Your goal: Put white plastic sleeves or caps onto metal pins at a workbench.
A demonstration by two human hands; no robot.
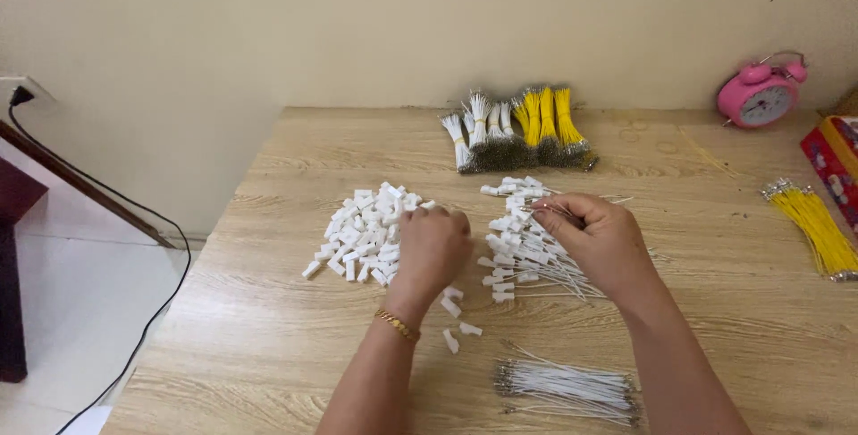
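Note:
My left hand (432, 252) rests with curled fingers on the right edge of a heap of small white plastic connectors (362, 231); what it holds, if anything, is hidden under the palm. My right hand (597, 236) pinches a thin white wire by its metal tip, just above a pile of white wires fitted with connectors (518, 247). A few loose connectors (456, 319) lie below my left hand. A bundle of bare white wires (567, 390) lies near the table's front edge.
Bundles of white wires (478, 131) and yellow wires (547, 122) lie at the back of the wooden table (268, 346). More yellow wires (815, 229) lie at right. A pink alarm clock (760, 95) and a red box (836, 162) stand far right. A black cable (134, 211) hangs left.

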